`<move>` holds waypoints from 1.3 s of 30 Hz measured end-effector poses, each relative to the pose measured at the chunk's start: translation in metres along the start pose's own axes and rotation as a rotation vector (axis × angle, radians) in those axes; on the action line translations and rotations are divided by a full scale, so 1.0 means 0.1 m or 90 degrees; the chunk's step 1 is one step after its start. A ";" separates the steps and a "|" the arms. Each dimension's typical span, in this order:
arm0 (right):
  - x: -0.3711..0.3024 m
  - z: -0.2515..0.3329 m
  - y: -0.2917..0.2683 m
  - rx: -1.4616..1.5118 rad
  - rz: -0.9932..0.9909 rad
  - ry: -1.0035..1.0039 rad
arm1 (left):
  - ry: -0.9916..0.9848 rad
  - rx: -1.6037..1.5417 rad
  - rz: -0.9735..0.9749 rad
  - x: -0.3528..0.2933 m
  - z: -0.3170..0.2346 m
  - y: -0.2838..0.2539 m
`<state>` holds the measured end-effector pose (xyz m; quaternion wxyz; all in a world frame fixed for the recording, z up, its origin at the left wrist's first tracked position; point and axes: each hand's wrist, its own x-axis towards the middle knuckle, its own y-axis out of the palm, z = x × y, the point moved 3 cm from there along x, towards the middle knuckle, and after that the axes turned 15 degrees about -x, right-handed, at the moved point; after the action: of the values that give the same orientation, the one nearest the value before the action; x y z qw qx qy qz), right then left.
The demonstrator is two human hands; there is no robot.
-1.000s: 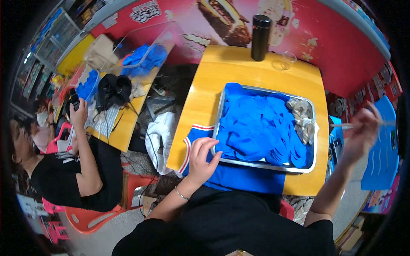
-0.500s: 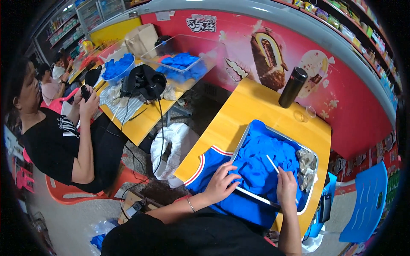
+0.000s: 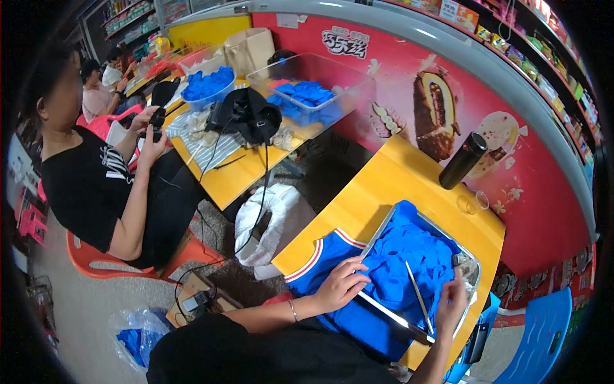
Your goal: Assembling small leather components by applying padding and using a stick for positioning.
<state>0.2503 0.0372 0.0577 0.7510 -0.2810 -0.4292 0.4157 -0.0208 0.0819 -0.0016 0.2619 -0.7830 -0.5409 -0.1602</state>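
A metal tray [image 3: 478, 296] on the table is heaped with blue fabric [image 3: 406, 246]. A thin pale stick [image 3: 419, 297] lies slanted across the fabric with its lower end near the tray's front rim. My left hand [image 3: 345, 281] lies at the tray's left rim, fingers loosely stretched and holding nothing visible. Over the tray's right side, my right hand [image 3: 453, 304] has its fingers raised beside a crumpled greyish-beige bundle [image 3: 468, 264]; it holds nothing visible. A blue garment with red-and-white trim [image 3: 329, 249] spreads under the tray's left side.
A black flask [image 3: 463, 160] and a clear cup [image 3: 480, 201] stand behind the tray. To the left, a seated person [image 3: 96, 185] handles a small black thing beside a table with blue pieces in a clear bin [image 3: 313, 89]. A white sack [image 3: 275, 224] stands between the tables.
My right hand has let go of the stick, which now lies on the fabric, and has moved toward the greyish bundle. My left hand stays by the rim. The view has shifted.
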 end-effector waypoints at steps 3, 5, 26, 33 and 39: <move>0.14 -0.11 -0.35 -0.028 -0.146 -0.032 | -0.011 -0.018 -0.029 -0.11 -0.02 -0.06; 0.25 0.18 -0.78 -0.081 -0.413 -0.054 | -0.009 -0.035 -0.016 -0.06 0.03 -0.03; 0.01 -0.79 -0.19 -0.413 0.018 0.002 | -0.025 0.002 0.008 0.05 -0.01 0.13; -0.03 -0.82 -0.31 -0.437 0.040 0.122 | -0.026 0.020 -0.001 0.04 0.04 0.12; -0.14 -0.91 -0.50 -0.373 0.029 0.133 | -0.059 0.017 -0.002 0.17 -0.19 0.11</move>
<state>0.3452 -0.0060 0.0483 0.6685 -0.5362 -0.4448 0.2603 -0.0043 0.0809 0.0200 0.2467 -0.7851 -0.5559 -0.1170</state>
